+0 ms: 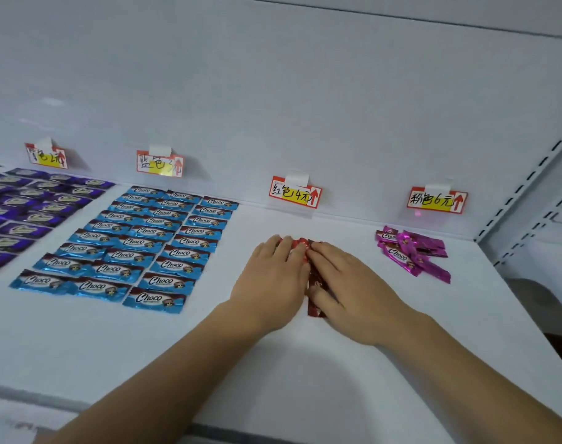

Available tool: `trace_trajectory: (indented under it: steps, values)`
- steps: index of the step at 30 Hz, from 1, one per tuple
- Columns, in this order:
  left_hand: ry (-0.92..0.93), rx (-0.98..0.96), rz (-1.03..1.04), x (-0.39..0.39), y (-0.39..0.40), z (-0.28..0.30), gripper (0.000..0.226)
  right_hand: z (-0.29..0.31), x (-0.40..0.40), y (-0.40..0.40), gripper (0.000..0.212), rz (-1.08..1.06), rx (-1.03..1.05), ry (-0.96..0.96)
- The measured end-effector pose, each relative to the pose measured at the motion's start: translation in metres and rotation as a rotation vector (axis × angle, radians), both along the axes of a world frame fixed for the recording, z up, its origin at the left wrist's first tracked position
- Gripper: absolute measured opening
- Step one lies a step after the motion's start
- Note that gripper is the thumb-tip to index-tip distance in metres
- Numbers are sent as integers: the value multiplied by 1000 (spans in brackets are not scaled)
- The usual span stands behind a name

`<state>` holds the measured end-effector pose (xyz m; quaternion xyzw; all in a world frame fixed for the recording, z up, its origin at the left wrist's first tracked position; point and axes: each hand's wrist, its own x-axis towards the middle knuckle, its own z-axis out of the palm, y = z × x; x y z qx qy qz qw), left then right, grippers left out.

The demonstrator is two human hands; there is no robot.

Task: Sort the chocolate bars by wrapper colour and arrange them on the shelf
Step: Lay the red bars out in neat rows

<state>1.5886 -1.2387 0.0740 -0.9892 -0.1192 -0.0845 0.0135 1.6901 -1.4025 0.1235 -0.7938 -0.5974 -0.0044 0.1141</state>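
Pressing down w/ both hands on a small pile of red bars (314, 283), head view only. L hand (273, 283) lies palm-down, fingers (281, 248) straight and flat over the pile's left part. R hand (350, 290) likewise flat, fingers straight, tips crossing toward 10 o'clock, touching the L fingertips. Neither hand curls round anything; both are relaxed flat, resting on wrappers. Most of the red pile is hidden under the palms; red foil shows between the hands and at the near end, approx. 6 o'clock of the gap. How many bars: cannot tell.

Pile sits on the white shelf (305, 363), just in front of the red price tag (295, 192) on the back wall.

At 9 o'clock of the hands: blue bars (135, 248) laid flat in three neat columns, "Choco" print up, below the blue tag (159, 164). Further toward 9–10 o'clock: purple bars (33, 206) in rows, partly cut by frame edge, below a blurred tag (46, 157).

At 2–3 o'clock of the hands: pink bars (412, 251) in a loose heap, overlapping at odd angles, not laid out, well apart from the red pile, below the pink tag (436, 200).

Slotted shelf upright (529, 184) at far R.
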Motion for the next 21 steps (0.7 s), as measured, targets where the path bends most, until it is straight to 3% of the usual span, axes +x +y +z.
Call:
trace_trajectory:
  steps: [3,5,7,9,15,21]
  values:
    - [-52,-38,-40,-16,-28,10,70,0,-8,-23,59,-25,71,37]
    - [-157,-51,-49,-25,-43,21,55,-1,-10,-28,59,-55,110,63]
    - [-213,-144,60,-33,-48,32,55,2,-10,-27,61,-67,96,91]
    - [-156,-141,136,-39,-42,31,68,3,-8,-24,63,-25,49,90]
    - [12,-129,86,-54,-47,32,88,-5,-8,-23,80,18,-83,8]
    - [51,-205,37,-64,-70,43,63,-3,-17,-57,73,24,-122,2]
